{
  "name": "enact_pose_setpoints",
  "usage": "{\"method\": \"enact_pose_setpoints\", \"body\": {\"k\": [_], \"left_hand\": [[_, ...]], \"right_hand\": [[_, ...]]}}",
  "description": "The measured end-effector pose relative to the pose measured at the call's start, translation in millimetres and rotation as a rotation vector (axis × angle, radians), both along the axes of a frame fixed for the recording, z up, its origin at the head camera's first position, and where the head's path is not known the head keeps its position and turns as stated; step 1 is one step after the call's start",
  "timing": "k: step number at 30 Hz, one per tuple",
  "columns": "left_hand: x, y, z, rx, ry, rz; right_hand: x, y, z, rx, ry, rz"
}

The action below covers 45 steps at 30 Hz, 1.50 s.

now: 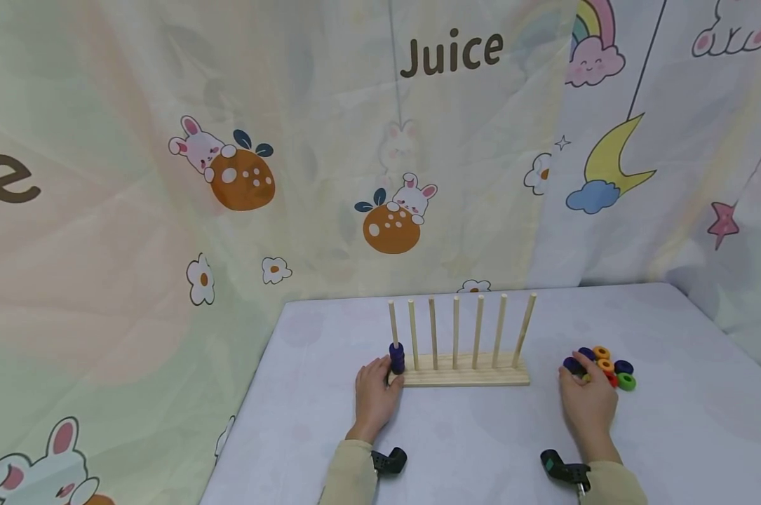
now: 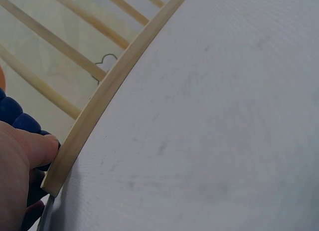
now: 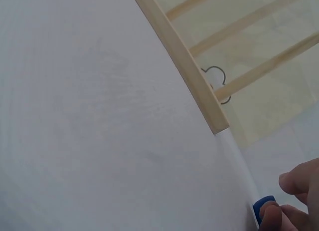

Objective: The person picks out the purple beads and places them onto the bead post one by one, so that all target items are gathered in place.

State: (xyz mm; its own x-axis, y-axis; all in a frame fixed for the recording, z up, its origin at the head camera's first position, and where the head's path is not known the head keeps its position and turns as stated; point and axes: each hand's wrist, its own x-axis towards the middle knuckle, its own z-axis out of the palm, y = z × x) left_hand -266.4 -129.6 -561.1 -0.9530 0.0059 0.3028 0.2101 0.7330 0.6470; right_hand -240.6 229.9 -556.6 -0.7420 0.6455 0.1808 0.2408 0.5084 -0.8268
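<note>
A wooden peg rack (image 1: 468, 379) with a row of upright pegs stands on the table. Dark blue ring beads (image 1: 397, 359) are stacked on its leftmost peg. My left hand (image 1: 377, 396) grips the rack's left end beside that stack; in the left wrist view its thumb (image 2: 45, 148) lies against the blue beads near the base. To the right, my right hand (image 1: 588, 403) reaches to a small heap of coloured ring beads (image 1: 604, 365). Its fingers touch a blue bead (image 3: 260, 207) in the right wrist view, with one digit apart above it. The palm hides part of the heap.
The heap holds blue, orange, red and green beads, including a green bead (image 1: 626, 381) at its right edge. A white cloth covers the table (image 1: 475, 442). Behind it hangs a printed cloth backdrop (image 1: 330, 140). The rack's other pegs (image 1: 456, 333) stand bare.
</note>
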Motion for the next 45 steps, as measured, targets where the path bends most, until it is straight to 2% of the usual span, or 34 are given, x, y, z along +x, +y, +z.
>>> {"method": "enact_pose_setpoints", "body": {"k": [13,20,24,31,45], "left_hand": [[1.2,-1,-0.5,0.006,0.008,-0.005],[2.2,-2,-1.5,0.010,0.002,-0.003],[1.9,-2,-1.9,0.005,0.013,-0.003],[1.8,-1,-1.4,0.013,-0.012,0.000],[-0.3,0,-0.1,-0.001,-0.014,-0.003]], "right_hand": [[3.5,0,-1.6,0.015,0.011,0.032],[4.6,-2,-2.6,0.005,-0.048,0.040],[6.3,-3,-0.7,0.006,-0.037,0.056],[8.1,-2,0.6,0.027,-0.065,0.073],[14.0,-3,8.6,0.125,-0.146,0.176]]}}
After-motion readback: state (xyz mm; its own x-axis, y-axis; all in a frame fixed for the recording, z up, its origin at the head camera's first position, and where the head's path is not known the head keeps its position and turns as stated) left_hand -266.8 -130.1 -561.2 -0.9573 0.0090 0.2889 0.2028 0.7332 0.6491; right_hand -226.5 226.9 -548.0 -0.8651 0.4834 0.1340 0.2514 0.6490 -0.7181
